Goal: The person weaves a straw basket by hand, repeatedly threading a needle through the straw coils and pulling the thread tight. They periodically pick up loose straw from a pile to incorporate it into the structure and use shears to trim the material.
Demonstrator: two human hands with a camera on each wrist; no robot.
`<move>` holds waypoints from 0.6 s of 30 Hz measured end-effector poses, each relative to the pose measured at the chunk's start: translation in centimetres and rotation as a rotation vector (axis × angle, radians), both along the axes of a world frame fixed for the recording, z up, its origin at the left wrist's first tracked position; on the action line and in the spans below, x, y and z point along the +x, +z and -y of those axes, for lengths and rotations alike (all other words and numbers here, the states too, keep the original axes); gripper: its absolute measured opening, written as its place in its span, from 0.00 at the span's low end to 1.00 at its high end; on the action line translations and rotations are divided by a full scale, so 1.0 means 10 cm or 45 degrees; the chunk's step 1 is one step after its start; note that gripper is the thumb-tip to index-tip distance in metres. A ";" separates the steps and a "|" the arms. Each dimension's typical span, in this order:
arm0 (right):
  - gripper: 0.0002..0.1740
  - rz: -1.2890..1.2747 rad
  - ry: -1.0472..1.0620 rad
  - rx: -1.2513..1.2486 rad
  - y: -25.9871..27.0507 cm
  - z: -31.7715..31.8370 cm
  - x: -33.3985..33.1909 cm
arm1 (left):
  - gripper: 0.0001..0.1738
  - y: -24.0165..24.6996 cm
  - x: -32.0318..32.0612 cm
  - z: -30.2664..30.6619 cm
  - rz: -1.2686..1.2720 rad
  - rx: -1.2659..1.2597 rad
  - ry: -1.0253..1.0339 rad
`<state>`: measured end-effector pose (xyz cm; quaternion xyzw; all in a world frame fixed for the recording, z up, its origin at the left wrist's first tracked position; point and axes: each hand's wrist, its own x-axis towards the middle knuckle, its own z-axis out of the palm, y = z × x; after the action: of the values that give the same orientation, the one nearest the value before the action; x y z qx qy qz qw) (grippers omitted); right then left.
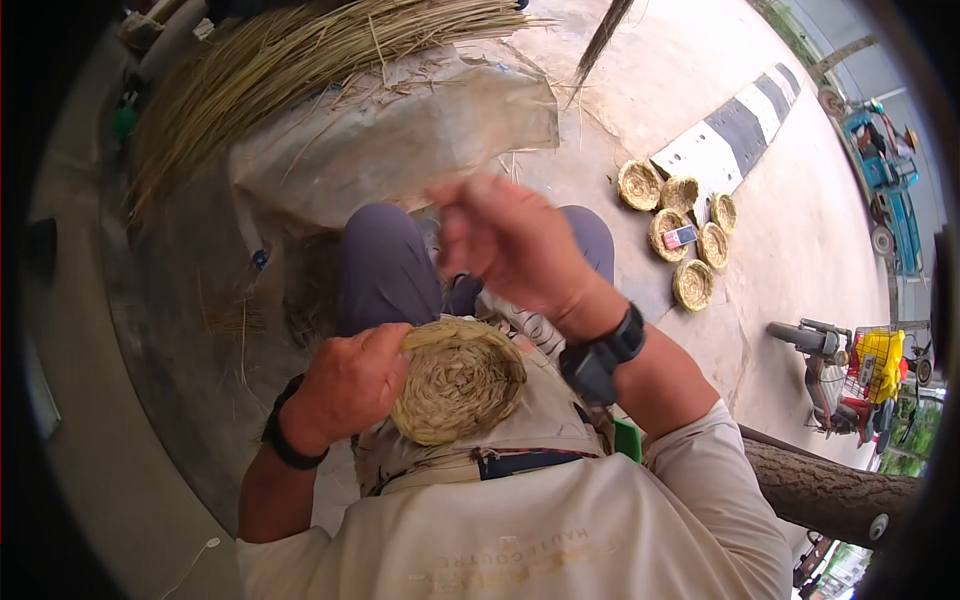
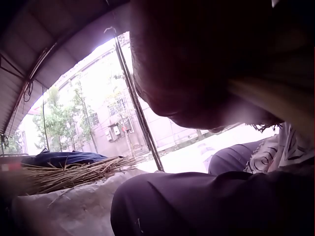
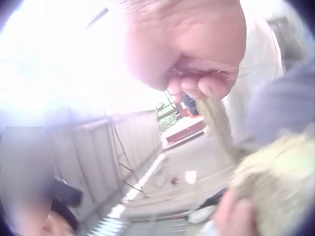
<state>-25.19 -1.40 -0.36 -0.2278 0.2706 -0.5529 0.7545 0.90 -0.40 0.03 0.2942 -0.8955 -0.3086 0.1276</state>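
Note:
A round, shallow straw basket with a coiled base rests against my lap, its inside facing up. My left hand grips its rim on the left side, thumb over the edge. My right hand is raised beyond the basket, above my knees, and blurred. In the right wrist view, the fingers are curled in, and a thin strand shows beside them. The basket is low at the right there, with left-hand fingertips at its edge. The left wrist view is mostly blocked by the dark, close hand.
A large bundle of long straw lies on a pale sheet ahead. Several finished straw baskets sit on the ground at right, one holding a phone. A striped board, a parked bike and a tree trunk stand beyond.

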 end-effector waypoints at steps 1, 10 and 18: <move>0.14 -0.116 0.097 -0.079 0.15 -0.09 0.22 | 0.15 0.03 -0.02 -0.01 0.025 -0.006 -0.007; 0.09 -0.882 0.509 -1.467 -0.25 -0.74 0.64 | 0.15 -0.10 0.16 0.03 -0.080 0.264 0.157; 0.11 -1.234 0.415 -1.423 0.02 -0.80 0.32 | 0.10 -0.08 0.08 0.06 0.042 0.274 0.283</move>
<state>-21.95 6.58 -0.12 -0.8310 0.2144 -0.3271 0.3955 1.70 -0.98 -0.73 0.4084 -0.8212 -0.3819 0.1141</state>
